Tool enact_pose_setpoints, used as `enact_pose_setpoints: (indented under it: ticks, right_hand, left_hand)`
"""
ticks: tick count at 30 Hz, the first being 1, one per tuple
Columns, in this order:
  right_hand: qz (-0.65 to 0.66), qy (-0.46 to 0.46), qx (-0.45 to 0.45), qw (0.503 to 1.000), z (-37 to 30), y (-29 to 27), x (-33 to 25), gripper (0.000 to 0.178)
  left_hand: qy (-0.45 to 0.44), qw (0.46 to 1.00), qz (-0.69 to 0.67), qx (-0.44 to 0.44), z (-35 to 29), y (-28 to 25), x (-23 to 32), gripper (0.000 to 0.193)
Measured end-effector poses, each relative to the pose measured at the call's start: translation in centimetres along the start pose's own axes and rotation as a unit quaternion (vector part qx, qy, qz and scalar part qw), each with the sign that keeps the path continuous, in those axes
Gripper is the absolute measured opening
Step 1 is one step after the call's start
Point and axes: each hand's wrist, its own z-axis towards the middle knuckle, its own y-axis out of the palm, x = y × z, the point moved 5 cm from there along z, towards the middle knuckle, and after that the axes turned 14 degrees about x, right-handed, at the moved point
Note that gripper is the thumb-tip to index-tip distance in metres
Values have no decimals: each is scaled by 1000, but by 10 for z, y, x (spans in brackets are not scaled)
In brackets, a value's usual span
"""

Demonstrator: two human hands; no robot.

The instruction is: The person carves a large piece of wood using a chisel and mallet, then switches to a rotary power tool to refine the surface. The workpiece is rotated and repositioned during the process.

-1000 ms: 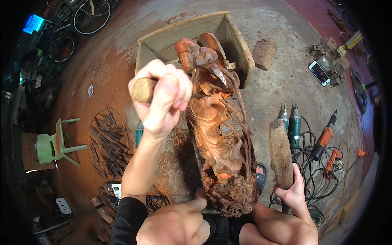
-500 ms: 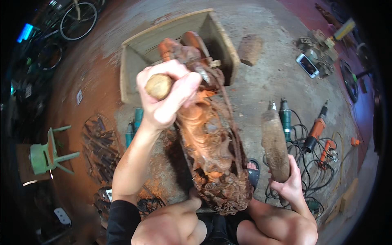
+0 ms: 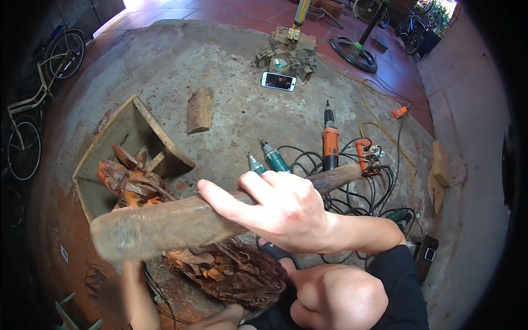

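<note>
My right hand (image 3: 283,206) is wrapped round the narrower part of a thick, worn wooden club (image 3: 157,228), its index finger stretched along the wood. The club lies level across the view, with its broad blunt end on the left. Below it, a reddish-brown wood carving (image 3: 236,272) with deep relief rests between my legs. Its far end, with orange patches, leans into a wooden box (image 3: 113,143). My left forearm rises from the lower edge, but the club covers most of my left hand, so its grip is hidden.
An orange-black power tool (image 3: 330,143) and green ones (image 3: 275,157) lie among tangled black cables ahead on the right. A wood block (image 3: 199,113) and a phone (image 3: 279,81) lie farther off. A round-based stand (image 3: 352,55) is at the back.
My right hand has swung the club up from beside my right knee to across the carving. The view has turned right. My left hand, earlier closed on a round-ended wooden handle, is now covered.
</note>
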Motion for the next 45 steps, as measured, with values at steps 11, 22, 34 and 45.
enact_pose_setpoints:
  ticks: [11, 22, 34, 45]
  right_hand:
    - [194, 269, -79, 940, -69, 36, 26, 78]
    - [173, 480, -219, 832, -131, 66, 22, 75]
    - [142, -82, -69, 984, 135, -14, -86, 70]
    - [8, -324, 16, 946, 169, 1, -171, 37]
  left_hand:
    - [-204, 916, -343, -41, 35, -43, 5, 17]
    - [-107, 972, -204, 47, -27, -82, -17, 33]
    - [-93, 990, -4, 106, -48, -86, -17, 38]
    - [2, 987, 111, 117, -51, -81, -10, 25]
